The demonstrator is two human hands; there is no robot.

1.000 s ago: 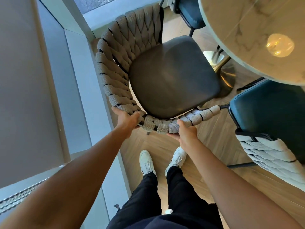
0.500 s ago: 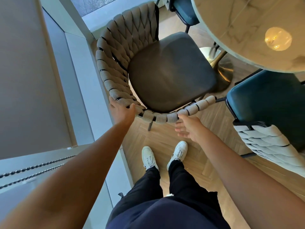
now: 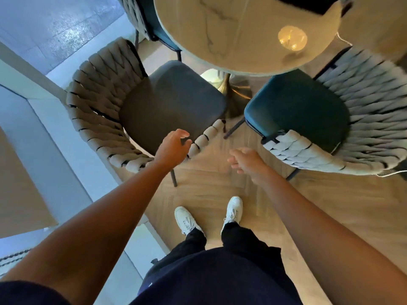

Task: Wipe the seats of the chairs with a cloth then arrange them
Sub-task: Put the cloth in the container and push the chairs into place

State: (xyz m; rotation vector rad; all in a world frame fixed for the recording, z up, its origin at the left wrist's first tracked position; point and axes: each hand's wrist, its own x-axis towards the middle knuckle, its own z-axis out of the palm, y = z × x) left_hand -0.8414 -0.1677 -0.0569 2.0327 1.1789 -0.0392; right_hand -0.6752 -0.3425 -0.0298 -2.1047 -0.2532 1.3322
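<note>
Both my hands free beside the grey-seated woven chair.
My left hand hovers open over its back rim; my right hand, open, hangs right of it.

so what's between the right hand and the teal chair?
Head view: only bare wood floor separates the right hand from the teal chair. Its woven backrest is the nearest part, and the hand, open and empty, isn't touching it.

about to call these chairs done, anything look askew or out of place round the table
Nothing looks spilled or damaged. The grey chair sits angled, only its front corner reaching under the marble table, and the teal chair turns the other way. Both hands, left and right, are open and empty, and no cloth is in view.
</note>
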